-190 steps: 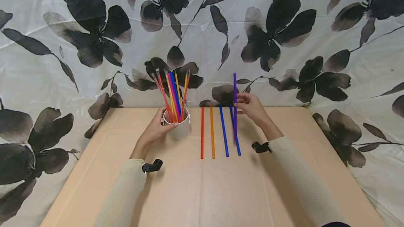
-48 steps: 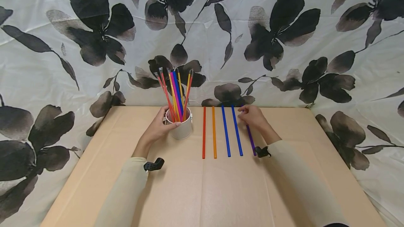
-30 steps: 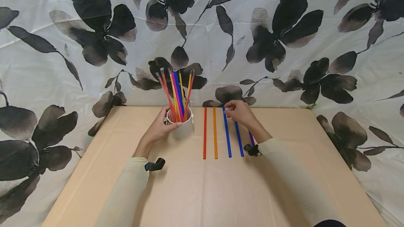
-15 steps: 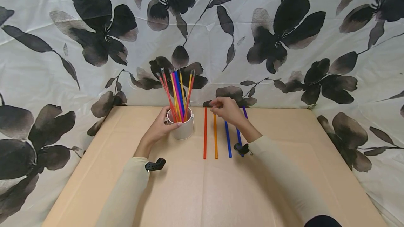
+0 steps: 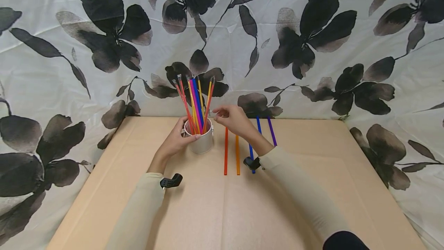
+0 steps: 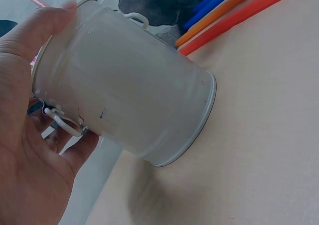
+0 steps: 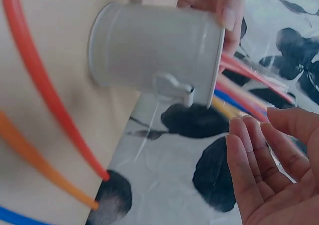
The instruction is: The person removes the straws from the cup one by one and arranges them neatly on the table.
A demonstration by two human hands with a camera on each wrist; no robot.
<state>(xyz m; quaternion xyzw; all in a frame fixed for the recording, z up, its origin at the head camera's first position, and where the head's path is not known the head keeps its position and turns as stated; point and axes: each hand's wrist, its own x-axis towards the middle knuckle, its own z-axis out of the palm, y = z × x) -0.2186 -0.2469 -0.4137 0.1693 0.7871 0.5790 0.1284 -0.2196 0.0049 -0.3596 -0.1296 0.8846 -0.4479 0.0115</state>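
In the head view my left hand (image 5: 175,138) grips a small white metal bucket (image 5: 202,144) near its rim, thumb on the near side. The left wrist view shows the bucket (image 6: 134,80) with a small looped ear on each side. Several thin, straw-like sticks (image 5: 195,105) in red, yellow, pink and blue stand in it, some with clear tips. My right hand (image 5: 236,120) hovers just right of these sticks. In the right wrist view my right hand's fingers (image 7: 261,160) are loosely bent, thumb apart, nothing between them.
A row of sticks lies on the tan table (image 5: 208,211): a red stick (image 5: 226,153), an orange stick (image 5: 237,157), two blue, and a purple stick (image 5: 272,130). My right arm covers parts of the row. A floral cloth (image 5: 236,49) hangs behind the table.
The purple stick, earlier in my right hand, now lies at the row's right end. My right hand has since moved left over the row to the bucket. My left hand keeps its grip.
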